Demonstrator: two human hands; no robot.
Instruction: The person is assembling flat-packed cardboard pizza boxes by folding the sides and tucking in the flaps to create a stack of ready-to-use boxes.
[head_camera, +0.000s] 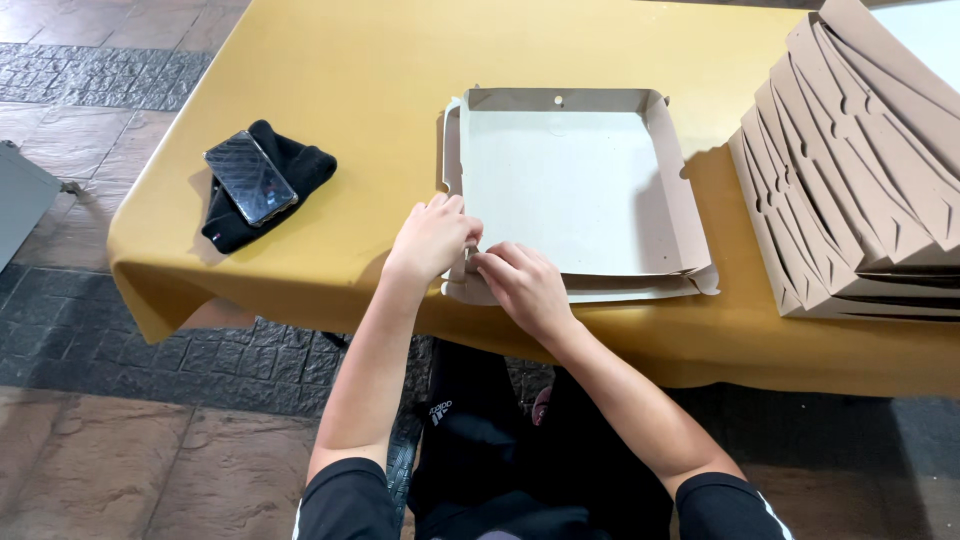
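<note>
The cardboard box (575, 190) lies open on the yellow table (330, 90), just in front of the person, with its far, left and right walls raised and its near edge still flat. Both hands work at the near left corner: the left hand (432, 238) pinches the end of the left wall with curled fingers, and the right hand (522, 285) presses the near flap with fingers bent and close together. For a clean corner, the wall tab should be kept upright and square to the base while the near flap is folded along its crease, not beside it; pressure belongs on the fold line, so that the thin board does not buckle. A stack of flat boxes (850, 170) stands well apart on the right and leaves little room on that side. A phone (250, 177) rests on a black cloth (290, 165) to the left, clear of the work.
</note>
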